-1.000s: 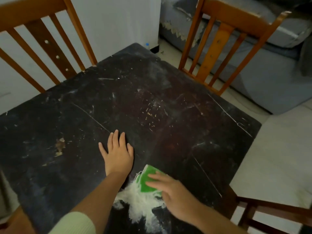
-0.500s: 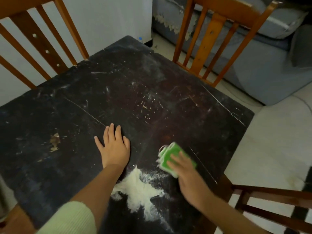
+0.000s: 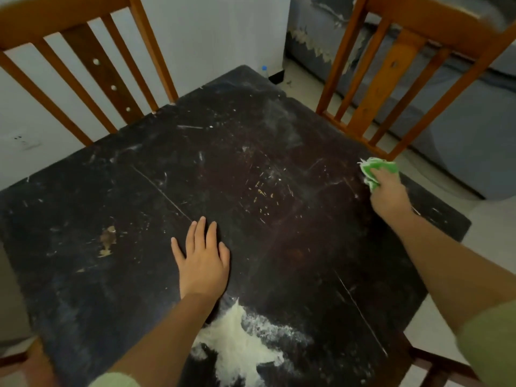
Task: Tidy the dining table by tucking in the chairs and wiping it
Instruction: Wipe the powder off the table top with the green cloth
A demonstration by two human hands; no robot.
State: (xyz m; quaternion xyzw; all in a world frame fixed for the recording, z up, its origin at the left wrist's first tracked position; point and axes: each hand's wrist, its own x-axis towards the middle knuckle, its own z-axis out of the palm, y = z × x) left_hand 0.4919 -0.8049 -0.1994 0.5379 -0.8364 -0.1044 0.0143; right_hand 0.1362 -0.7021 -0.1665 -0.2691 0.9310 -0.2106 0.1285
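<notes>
The dark, scratched dining table (image 3: 83, 275) fills the view. My left hand (image 3: 202, 258) lies flat on its middle, fingers spread, holding nothing. My right hand (image 3: 389, 191) presses a green cloth (image 3: 377, 169) onto the table near its far right edge. A patch of white powder (image 3: 240, 339) lies at the near edge, just right of my left forearm. Small pale crumbs (image 3: 262, 191) dot the centre. One wooden chair (image 3: 97, 68) stands against the far left side. Another wooden chair (image 3: 413, 65) stands at the far right side.
A brown stain (image 3: 107, 238) marks the table's left part. A third chair's wooden frame (image 3: 435, 364) shows at the lower right. A grey sofa (image 3: 460, 129) stands beyond the right chair, and a white wall (image 3: 223, 37) rises behind the table. Pale floor lies to the right.
My right hand has swept the green cloth from the white powder at the near edge across to the far right edge. My left hand has stayed flat in place.
</notes>
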